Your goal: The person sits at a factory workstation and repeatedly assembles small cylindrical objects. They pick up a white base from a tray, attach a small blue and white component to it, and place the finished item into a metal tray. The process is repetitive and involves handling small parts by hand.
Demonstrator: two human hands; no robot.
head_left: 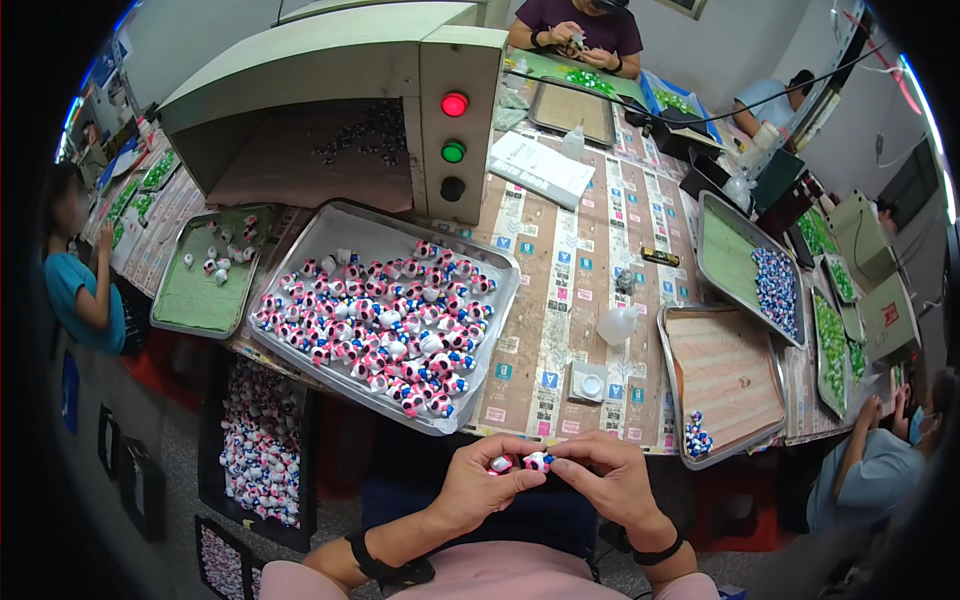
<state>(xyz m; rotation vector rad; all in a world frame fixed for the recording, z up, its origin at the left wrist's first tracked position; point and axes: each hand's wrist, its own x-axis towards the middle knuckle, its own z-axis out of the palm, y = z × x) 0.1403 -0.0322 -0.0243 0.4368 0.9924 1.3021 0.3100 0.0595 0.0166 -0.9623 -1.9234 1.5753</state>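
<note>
Low in front of the table edge, my two hands meet at a small white, pink and blue figurine (538, 461). My left hand (478, 482) steadies it with thumb and fingertips. A second small pink-and-white figurine (500, 464) sits within the same curled fingers. From the other side, my right hand (612, 482) pinches the first figurine at its blue part. Just beyond my left hand, a metal tray (496, 318) holds a heap of similar figurines (385, 320).
A machine with an open mouth and coloured buttons (460, 60) stands behind the tray. To the right are a tray with pinkish lining (735, 360), a green-lined tray (728, 250) and a squeeze bottle (617, 325). Figurines fill a black crate (212, 465) lower left. Co-workers sit around.
</note>
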